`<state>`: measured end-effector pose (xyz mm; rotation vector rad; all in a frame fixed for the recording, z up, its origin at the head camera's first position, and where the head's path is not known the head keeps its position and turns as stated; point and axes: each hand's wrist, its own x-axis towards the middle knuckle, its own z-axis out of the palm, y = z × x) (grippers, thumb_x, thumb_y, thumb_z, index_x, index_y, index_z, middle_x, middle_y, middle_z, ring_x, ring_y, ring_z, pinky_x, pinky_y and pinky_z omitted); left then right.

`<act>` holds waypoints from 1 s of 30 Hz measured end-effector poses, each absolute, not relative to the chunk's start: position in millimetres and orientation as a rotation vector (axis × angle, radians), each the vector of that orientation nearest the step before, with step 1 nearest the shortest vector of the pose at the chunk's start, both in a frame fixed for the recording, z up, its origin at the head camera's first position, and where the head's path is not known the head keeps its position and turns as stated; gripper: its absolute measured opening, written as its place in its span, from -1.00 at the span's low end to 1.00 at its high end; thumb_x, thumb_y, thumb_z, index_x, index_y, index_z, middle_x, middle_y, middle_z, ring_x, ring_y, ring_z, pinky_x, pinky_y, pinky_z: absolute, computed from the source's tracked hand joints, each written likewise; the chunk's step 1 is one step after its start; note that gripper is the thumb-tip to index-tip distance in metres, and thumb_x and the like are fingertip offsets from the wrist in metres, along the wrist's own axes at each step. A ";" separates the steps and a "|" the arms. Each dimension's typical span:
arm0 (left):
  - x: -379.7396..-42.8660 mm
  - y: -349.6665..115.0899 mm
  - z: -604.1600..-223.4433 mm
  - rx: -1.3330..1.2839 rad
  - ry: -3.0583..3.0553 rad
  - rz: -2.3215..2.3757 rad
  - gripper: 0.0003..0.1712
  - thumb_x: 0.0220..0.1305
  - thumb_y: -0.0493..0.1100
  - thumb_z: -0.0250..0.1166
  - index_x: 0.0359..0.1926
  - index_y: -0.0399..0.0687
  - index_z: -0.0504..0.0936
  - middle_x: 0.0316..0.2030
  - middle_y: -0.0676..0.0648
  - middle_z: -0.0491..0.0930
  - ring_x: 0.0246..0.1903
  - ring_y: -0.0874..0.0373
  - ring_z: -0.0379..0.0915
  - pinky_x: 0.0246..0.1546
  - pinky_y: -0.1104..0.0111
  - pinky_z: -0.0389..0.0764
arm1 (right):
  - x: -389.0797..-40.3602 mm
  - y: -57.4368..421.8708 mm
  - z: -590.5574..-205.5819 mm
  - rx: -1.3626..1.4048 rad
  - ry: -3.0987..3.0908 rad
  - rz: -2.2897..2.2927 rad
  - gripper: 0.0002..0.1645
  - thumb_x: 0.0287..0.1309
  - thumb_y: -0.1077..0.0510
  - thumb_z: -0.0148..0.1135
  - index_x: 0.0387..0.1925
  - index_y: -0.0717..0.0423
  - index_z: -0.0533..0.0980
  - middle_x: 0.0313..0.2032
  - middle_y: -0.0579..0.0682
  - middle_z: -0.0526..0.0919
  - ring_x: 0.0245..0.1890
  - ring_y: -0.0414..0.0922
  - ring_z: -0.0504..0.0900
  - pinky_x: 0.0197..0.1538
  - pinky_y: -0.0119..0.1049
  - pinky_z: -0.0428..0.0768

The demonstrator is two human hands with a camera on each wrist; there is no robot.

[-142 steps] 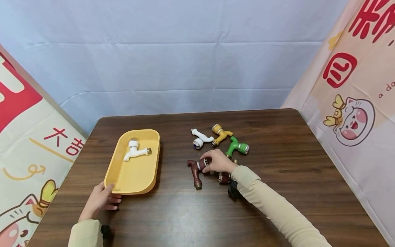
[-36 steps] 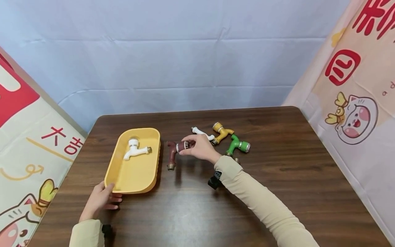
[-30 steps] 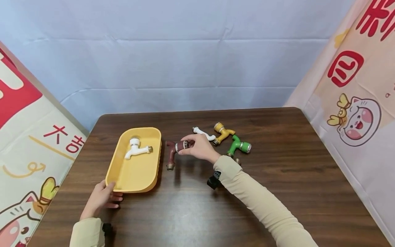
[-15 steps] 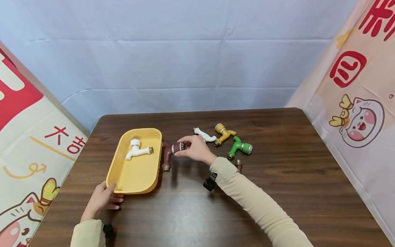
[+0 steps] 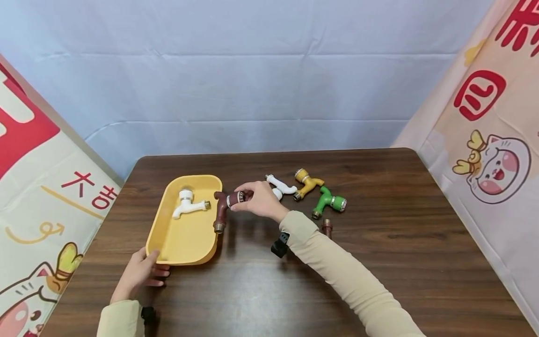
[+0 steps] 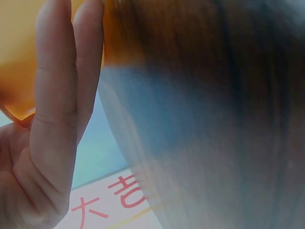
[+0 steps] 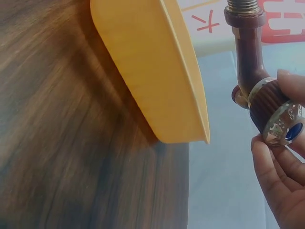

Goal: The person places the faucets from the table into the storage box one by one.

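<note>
My right hand (image 5: 262, 202) pinches a dark red tap (image 5: 221, 210) by its ribbed knob. In the head view the tap overlaps the right rim of the yellow tray (image 5: 185, 260); the right wrist view shows the tap (image 7: 250, 52) held up off the table, its threaded end upward in that view. A white tap (image 5: 187, 206) lies inside the tray at its far end. At the near left corner, my left hand (image 5: 136, 274) holds the tray's edge, thumb over the rim and fingers along the outside. In the left wrist view its fingers (image 6: 55, 81) look straight.
Right of the tray lie a second white tap (image 5: 283, 186), partly behind the right hand, a yellow tap (image 5: 309, 183) and a green tap (image 5: 326, 202). Another dark red tap (image 5: 327, 227) is mostly hidden by the right sleeve. They rest on a dark wooden table (image 5: 400, 224).
My right hand has picked the dark red tap off the table and carried it left to the tray's right rim. The left hand keeps its place on the tray.
</note>
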<state>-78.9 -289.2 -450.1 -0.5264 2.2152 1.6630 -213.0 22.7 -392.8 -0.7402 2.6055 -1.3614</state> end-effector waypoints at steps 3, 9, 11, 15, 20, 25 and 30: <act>-79.2 -289.6 -450.2 -0.522 2.216 1.665 -0.56 0.43 -0.12 -0.22 0.12 -0.43 0.06 -0.46 -0.17 0.58 -0.47 0.00 0.57 -0.52 0.14 0.62 | -213.6 17.9 -391.1 -0.738 2.611 -1.355 -0.51 -0.21 0.01 0.47 -0.16 0.08 0.61 -0.44 -0.11 0.61 -0.47 -0.24 0.51 -0.40 -0.42 0.49; -79.6 -290.0 -450.7 -0.516 2.215 1.670 -0.55 0.43 -0.12 -0.23 0.12 -0.43 0.06 -0.45 -0.17 0.58 -0.47 0.01 0.58 -0.52 0.15 0.62 | -215.4 8.3 -391.5 -0.760 2.610 -1.371 -0.53 -0.19 0.02 0.46 -0.16 0.08 0.61 -0.43 -0.10 0.61 -0.47 -0.24 0.51 -0.40 -0.43 0.49; -79.8 -289.8 -451.0 -0.513 2.219 1.670 -0.55 0.43 -0.12 -0.23 0.12 -0.43 0.06 -0.45 -0.18 0.58 -0.47 0.01 0.58 -0.52 0.15 0.62 | -216.1 5.7 -391.9 -0.760 2.598 -1.384 -0.53 -0.19 0.03 0.46 -0.16 0.10 0.60 -0.44 -0.09 0.61 -0.48 -0.23 0.51 -0.41 -0.43 0.49; -79.9 -289.6 -452.1 -0.513 2.221 1.669 -0.56 0.43 -0.12 -0.23 0.12 -0.43 0.06 -0.45 -0.18 0.58 -0.47 0.01 0.58 -0.52 0.15 0.62 | -217.5 0.8 -392.7 -0.740 2.598 -1.383 -0.51 -0.20 0.03 0.47 -0.15 0.10 0.60 -0.44 -0.10 0.62 -0.48 -0.23 0.52 -0.41 -0.45 0.49; -79.5 -289.7 -452.6 -0.520 2.213 1.665 -0.55 0.44 -0.12 -0.23 0.13 -0.43 0.06 -0.45 -0.17 0.58 -0.47 0.01 0.58 -0.52 0.15 0.62 | -219.1 -4.3 -392.4 -0.708 2.603 -1.370 -0.50 -0.20 0.03 0.47 -0.14 0.09 0.60 -0.40 -0.10 0.63 -0.45 -0.26 0.52 -0.38 -0.47 0.49; -79.2 -289.9 -452.3 -0.525 2.212 1.661 -0.53 0.44 -0.11 -0.22 0.14 -0.44 0.05 -0.44 -0.19 0.58 -0.47 0.01 0.58 -0.51 0.14 0.62 | -220.1 -9.0 -392.5 -0.673 2.601 -1.380 -0.51 -0.20 0.03 0.47 -0.15 0.11 0.60 -0.38 -0.09 0.63 -0.41 -0.24 0.52 -0.36 -0.46 0.49; -80.4 -290.6 -451.3 -0.514 2.214 1.662 -0.52 0.44 -0.10 -0.22 0.16 -0.44 0.03 -0.44 -0.19 0.59 -0.46 0.00 0.58 -0.51 0.14 0.62 | -223.1 -14.8 -397.1 -0.622 2.612 -1.383 -0.53 -0.22 0.02 0.48 -0.19 0.09 0.62 -0.42 -0.11 0.62 -0.42 -0.23 0.51 -0.39 -0.46 0.48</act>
